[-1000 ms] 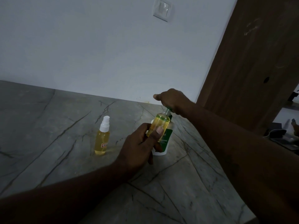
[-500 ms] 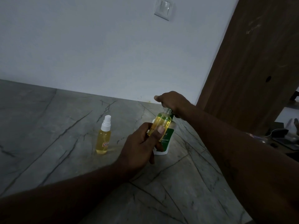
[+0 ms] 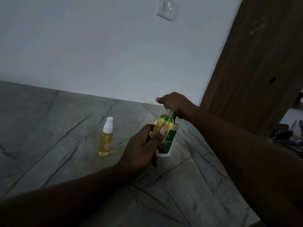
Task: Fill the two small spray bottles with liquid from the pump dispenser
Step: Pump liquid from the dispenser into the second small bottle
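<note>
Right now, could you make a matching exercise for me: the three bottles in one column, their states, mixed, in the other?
1. small white-capped spray bottle of yellow liquid
2. small uncapped spray bottle of yellow liquid
3. white plastic pump dispenser with green label

A. right hand on its top
B. stands alone on the grey stone table
C. gripped, tilted, by the left hand

Pairs: 1-B, 2-C, 3-A
</note>
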Demonstrator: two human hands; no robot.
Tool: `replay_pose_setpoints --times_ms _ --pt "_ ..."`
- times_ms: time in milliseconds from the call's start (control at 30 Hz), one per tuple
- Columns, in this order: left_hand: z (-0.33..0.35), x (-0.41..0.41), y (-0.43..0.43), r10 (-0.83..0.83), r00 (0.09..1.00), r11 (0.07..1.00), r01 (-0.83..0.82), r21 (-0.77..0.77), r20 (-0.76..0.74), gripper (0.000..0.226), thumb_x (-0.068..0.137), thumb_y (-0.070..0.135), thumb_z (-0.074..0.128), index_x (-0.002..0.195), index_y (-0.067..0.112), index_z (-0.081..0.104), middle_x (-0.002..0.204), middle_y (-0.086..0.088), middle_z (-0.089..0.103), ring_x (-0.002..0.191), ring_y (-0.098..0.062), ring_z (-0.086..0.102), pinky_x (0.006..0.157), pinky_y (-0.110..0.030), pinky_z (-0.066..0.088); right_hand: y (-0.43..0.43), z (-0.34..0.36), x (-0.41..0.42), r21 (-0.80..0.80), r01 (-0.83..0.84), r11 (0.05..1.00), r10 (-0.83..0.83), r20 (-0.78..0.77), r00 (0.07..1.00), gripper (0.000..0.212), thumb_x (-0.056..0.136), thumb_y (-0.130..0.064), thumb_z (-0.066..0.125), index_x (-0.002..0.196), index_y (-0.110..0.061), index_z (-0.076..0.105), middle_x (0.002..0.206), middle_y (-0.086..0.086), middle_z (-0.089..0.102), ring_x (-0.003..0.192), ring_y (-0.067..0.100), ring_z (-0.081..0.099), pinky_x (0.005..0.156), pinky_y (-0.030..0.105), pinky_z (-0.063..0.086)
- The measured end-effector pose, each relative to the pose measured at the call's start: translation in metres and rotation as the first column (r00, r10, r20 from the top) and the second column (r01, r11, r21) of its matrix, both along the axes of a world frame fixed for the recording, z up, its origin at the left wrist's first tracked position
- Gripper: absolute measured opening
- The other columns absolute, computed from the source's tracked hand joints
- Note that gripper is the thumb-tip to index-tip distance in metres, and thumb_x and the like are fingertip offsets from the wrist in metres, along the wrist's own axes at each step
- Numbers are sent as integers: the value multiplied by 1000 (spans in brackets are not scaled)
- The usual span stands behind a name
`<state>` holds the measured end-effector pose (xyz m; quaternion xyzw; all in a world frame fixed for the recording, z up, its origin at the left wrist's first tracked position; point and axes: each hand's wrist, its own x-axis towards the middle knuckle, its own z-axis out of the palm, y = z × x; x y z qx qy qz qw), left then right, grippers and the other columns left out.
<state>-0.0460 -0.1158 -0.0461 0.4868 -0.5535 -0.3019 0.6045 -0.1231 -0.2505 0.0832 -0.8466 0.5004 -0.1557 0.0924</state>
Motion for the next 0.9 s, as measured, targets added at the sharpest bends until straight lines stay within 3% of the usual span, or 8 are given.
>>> replay_pose_setpoints --times_ms 33,100,133,200,367,500,633,900 --pt "0 0 0 -1 1000 1000 1 -3 -8 45 93 58 46 120 23 59 90 -2 74 48 -13 62 45 -22 49 -2 2 1 20 5 1000 -6 15 1000 44 106 -34 43 136 -7 60 114 12 64 72 14 48 60 23 33" --pt "1 0 0 4 1000 1000 -4 -7 -14 45 93 59 46 117 24 59 89 -3 73 47 -14 61 45 -22 49 -9 4 2 64 41 997 -47 103 994 37 102 -37 50 103 -4 68 79 0 52 60 9 39 56 23 33" --pt "1 0 0 6 1000 1000 -6 -8 -18 45 93 59 46 117 23 60 88 -4 73 47 -14 61 45 -22 49 -10 4 2 79 58 995 -69 143 987 35 100 -39 52 82 -11 62 72 -1 46 58 10 39 55 24 34" --pt "0 -1 -1 8 1000 1000 -8 -6 -25 45 93 59 46 117 24 60 87 -4 73 47 -15 61 45 -22 48 -8 1 -1 91 38 995 -57 206 977 44 101 -41 53 64 -20 43 69 -3 40 55 12 38 51 27 31" --pt "-1 0 0 9 1000 1000 -9 2 -10 46 92 62 45 117 26 59 88 -2 74 48 -16 62 46 -23 49 -4 -2 -1 71 2 998 -11 119 993 44 104 -36 48 63 -21 39 69 -2 39 57 11 37 53 25 31" --pt "0 0 0 0 1000 1000 -1 -9 -23 44 93 59 46 117 24 59 88 -4 74 48 -17 61 45 -25 49 -4 3 0 85 14 996 -29 177 984 43 102 -38 51 64 -19 43 66 0 42 51 15 38 50 28 33" --pt "0 -1 0 -10 1000 1000 10 7 -10 45 94 59 44 120 26 58 91 -3 74 49 -18 62 46 -23 49 -6 -1 -4 164 33 986 -87 331 940 46 99 -43 56 63 -19 40 65 2 41 50 17 34 50 27 30" --pt "-1 0 0 -10 1000 1000 10 5 18 38 98 56 44 121 29 57 92 0 74 50 -18 63 46 -23 50 -4 -1 -3 128 21 992 -57 285 957 47 100 -45 55 64 -17 42 64 1 42 46 16 34 48 27 31"
